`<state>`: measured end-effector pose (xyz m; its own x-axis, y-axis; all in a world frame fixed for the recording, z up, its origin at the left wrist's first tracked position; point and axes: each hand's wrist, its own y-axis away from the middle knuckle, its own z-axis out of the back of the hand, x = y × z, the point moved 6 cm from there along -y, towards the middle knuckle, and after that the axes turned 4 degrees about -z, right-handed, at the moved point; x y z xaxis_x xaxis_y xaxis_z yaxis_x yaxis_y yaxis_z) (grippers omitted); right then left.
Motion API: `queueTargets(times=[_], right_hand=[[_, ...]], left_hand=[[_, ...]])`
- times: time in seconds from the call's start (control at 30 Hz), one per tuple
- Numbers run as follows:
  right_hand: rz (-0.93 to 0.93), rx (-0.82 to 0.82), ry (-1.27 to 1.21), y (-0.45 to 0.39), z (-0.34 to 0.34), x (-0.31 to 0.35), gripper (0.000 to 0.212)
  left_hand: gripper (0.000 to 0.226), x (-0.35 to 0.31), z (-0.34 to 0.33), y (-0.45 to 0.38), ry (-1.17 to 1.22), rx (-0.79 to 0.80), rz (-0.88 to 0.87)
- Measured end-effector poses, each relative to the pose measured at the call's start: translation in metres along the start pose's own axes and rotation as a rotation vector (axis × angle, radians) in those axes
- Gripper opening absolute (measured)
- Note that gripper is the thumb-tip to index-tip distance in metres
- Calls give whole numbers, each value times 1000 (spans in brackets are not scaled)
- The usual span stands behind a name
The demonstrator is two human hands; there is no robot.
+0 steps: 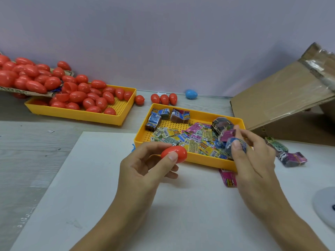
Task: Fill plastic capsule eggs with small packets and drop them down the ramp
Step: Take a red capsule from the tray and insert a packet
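Observation:
My left hand grips a red capsule egg between thumb and fingers, just in front of the yellow packet tray. My right hand pinches small packets, pink and blue, over the tray's right front corner. The tray holds several loose printed packets and banded bundles. A cardboard ramp slopes up at the right.
A second yellow tray at the back left is full of red eggs, with more spilling from a cardboard flap. Three red eggs and a blue egg lie by the wall. Packet bundles sit right of the tray.

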<state>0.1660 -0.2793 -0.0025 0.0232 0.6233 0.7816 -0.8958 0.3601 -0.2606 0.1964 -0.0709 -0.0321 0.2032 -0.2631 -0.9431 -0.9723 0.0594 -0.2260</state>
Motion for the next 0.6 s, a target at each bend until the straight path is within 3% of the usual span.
queueTargets(times=[0.13, 0.37, 0.43, 0.5, 0.6], right_hand=[[-22, 16, 60, -1, 0, -3, 42], [290, -303, -5, 6, 25, 12, 43], [274, -237, -186, 9, 24, 11, 39], [196, -109, -439, 12, 16, 11, 46], [74, 72, -622, 17, 1, 14, 57]], left_hand=[[30, -1, 0, 1, -2, -1, -1], [31, -3, 0, 2, -21, -8, 2], [31, -3, 0, 2, -27, -8, 0], [32, -4, 0, 3, -20, -8, -5], [33, -3, -1, 4, 21, -6, -8]])
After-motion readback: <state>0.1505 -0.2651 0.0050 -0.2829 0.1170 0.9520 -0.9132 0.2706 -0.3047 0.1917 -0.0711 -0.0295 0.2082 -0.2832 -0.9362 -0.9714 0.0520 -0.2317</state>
